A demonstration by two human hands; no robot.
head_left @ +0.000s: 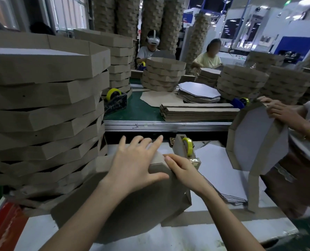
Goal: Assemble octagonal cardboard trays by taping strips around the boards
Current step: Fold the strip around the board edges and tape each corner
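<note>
Tray stacks (41, 105) crowd the table (168, 236). Left hand (132, 165) lies flat and open to hold the board (132, 205) down; right hand (183, 171) presses the strip (178, 192) on with straight fingers.

Daylit windows (69, 14) at left, white machines (259, 20) behind a green-topped table (137, 110).

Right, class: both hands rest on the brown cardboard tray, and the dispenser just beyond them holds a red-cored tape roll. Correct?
No: the head view shows a yellow-cored tape roll, not red. The left hand and right hand do rest on the brown cardboard tray, with the dispenser just beyond them.
</note>
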